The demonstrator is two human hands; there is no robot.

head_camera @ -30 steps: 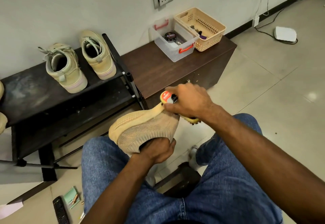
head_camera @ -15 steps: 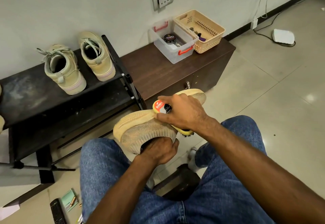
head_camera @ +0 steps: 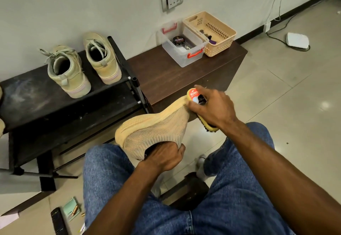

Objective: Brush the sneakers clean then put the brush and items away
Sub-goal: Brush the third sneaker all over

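My left hand [head_camera: 164, 156] grips the sneaker [head_camera: 155, 129], right hand [head_camera: 215, 109] clenches the brush [head_camera: 196, 97]; hard strokes could twist the sneaker loose.

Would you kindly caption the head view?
Left hand holds a knit sneaker while right hand brushes it with a brush.

Basket [head_camera: 219, 37] right of box [head_camera: 182, 54]

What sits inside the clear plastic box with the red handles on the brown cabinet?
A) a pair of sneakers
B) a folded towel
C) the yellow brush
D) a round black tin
D: a round black tin lies in the clear box, while the yellow brush is in the right hand against the knit sneaker.
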